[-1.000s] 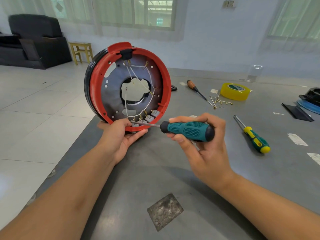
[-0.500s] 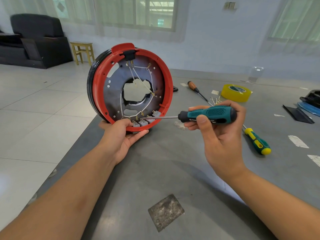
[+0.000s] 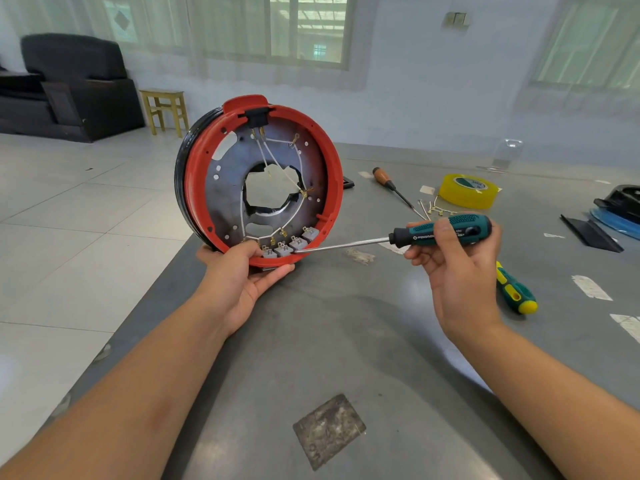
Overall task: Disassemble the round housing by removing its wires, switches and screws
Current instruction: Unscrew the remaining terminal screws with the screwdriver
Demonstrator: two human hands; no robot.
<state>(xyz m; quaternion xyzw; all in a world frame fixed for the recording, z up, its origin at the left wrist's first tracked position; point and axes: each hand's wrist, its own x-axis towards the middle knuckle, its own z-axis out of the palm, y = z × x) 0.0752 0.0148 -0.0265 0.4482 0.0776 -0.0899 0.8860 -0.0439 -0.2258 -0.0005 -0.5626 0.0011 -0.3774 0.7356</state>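
1. Grey counter (image 3: 346, 341) in a pale, windowed room: the round housing (image 3: 263, 174), red-rimmed, is held on edge at the near-left corner, gripped underneath by the left hand (image 3: 242, 278).
2. A teal screwdriver (image 3: 440, 232) is pinched in the curled fingers of the right hand (image 3: 457, 271), its tip set against the grey switches (image 3: 289, 245).
3. Four switches are counted, all seated; white wires (image 3: 277, 168) are attached, so most work is judged left.
4. Two more screwdrivers, one tape roll (image 3: 467, 190) and loose terminals are seen beyond.

Hands (image 3: 242, 271) on housing (image 3: 263, 174), screwdriver (image 3: 440, 232).
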